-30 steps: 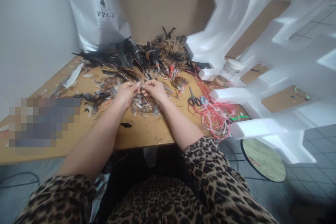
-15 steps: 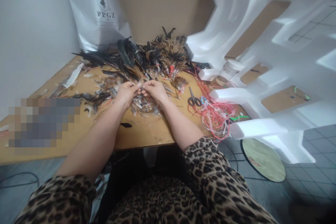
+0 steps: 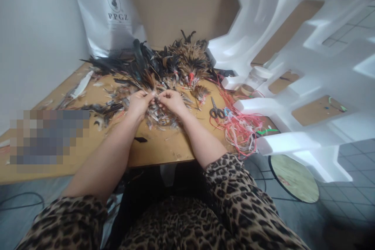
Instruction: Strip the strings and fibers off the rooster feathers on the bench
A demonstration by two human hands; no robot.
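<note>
Several long feathers point(image 3: 141, 58); glossy black, brown

Silvery PPGZ bag point(image 3: 108, 37) at back; white foam point(image 3: 288, 142) right, apparently stool point(image 3: 295, 181) below

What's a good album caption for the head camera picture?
Left hand grips dark feathers, right hand close beside, scissors lying nearby.

2 hands point(image 3: 138, 106), 1 pair of scissors point(image 3: 216, 109), 1 desk point(image 3: 164, 152), 1 printed bag point(image 3: 117, 31). Feathers point(image 3: 191, 56) too many and overlapped to count.
</note>
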